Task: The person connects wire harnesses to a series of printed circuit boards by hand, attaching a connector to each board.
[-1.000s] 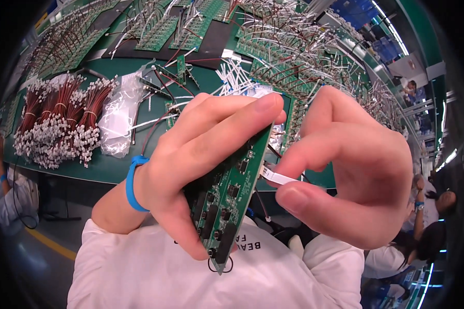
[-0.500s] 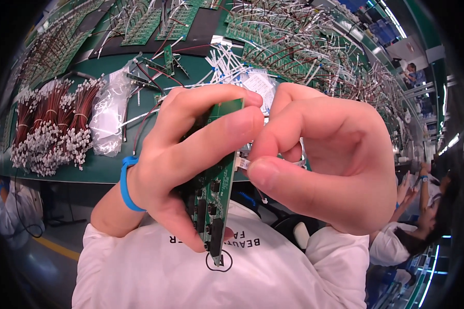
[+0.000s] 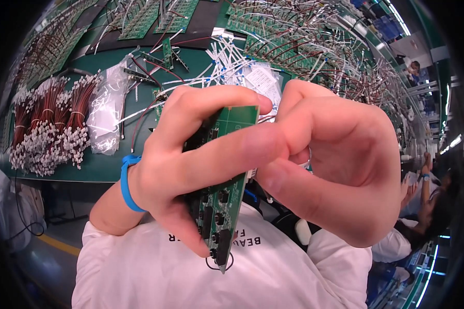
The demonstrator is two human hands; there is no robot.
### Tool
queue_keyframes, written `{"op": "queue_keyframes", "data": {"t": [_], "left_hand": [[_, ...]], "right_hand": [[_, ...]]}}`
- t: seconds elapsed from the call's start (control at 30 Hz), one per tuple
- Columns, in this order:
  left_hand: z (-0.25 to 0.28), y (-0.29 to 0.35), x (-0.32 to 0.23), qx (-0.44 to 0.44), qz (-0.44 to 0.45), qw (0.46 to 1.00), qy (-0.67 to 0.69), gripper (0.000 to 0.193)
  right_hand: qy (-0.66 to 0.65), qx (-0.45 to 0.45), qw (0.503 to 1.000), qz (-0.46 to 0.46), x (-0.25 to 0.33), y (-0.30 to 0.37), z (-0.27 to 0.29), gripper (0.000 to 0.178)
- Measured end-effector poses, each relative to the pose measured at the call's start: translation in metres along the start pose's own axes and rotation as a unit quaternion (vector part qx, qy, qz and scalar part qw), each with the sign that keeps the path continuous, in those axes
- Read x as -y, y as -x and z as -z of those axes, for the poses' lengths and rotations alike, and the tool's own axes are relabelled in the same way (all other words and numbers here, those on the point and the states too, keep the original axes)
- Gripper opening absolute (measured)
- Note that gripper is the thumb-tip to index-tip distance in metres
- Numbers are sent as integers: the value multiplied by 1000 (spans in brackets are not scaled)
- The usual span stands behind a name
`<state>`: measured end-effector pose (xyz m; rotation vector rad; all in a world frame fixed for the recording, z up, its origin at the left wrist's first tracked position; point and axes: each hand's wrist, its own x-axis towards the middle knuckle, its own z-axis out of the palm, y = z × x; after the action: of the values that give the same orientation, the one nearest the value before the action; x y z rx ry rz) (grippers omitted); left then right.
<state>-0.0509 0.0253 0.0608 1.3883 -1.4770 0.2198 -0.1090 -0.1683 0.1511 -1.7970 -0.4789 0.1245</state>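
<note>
Tilted on edge above my lap is a green circuit board [image 3: 237, 198] with black components. My left hand [image 3: 162, 159], a blue band on its wrist, grips the board with fingers and thumb around its edges. At the board's right edge my right hand [image 3: 345, 154] is closed in a pinch, its fingertips touching my left finger. A small white connector [image 3: 251, 174] shows just beside the right thumb. Part of a white flat cable [image 3: 308, 164] curves out behind the right fingers; the rest of it is hidden, as is how far the connector sits in the board.
On the green table [image 3: 95, 167] lie bundles of dark red wires [image 3: 49, 121] with white plugs, a clear plastic bag [image 3: 105, 123] and loose white flat cables [image 3: 229, 56]. Wired circuit boards [image 3: 273, 31] fill the far side. People sit at the right, one arm [image 3: 425, 190] visible.
The board and both hands have shifted slightly right, and the board has turned to show more of its face. The white connector, plainer before, is now mostly covered by my fingers.
</note>
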Motion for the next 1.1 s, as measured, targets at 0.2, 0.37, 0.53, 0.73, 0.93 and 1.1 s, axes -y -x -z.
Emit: {"op": "queue_keyframes", "data": {"t": [0.2, 0.37, 0.53, 0.73, 0.93, 1.1], "left_hand": [[1, -4, 7, -12, 1, 1000, -3, 95], [1, 3, 3, -19, -1, 1000, -1, 92], [4, 1, 13, -27, -5, 1000, -1, 89], [0, 5, 4, -38, -6, 999, -5, 86], [0, 5, 3, -49, -7, 999, -11, 83], [0, 7, 4, -58, -7, 998, -12, 81]], "right_hand": [[-100, -38, 994, -3, -8, 0, -11, 9], [-107, -29, 994, -5, -10, -2, -9, 9], [-108, -27, 994, 17, -9, -2, -9, 11], [-88, -13, 996, -4, -1, -4, -10, 12], [-83, -14, 996, 1, -12, 2, -5, 9], [-62, 21, 998, -1, -3, -8, -8, 9]]}}
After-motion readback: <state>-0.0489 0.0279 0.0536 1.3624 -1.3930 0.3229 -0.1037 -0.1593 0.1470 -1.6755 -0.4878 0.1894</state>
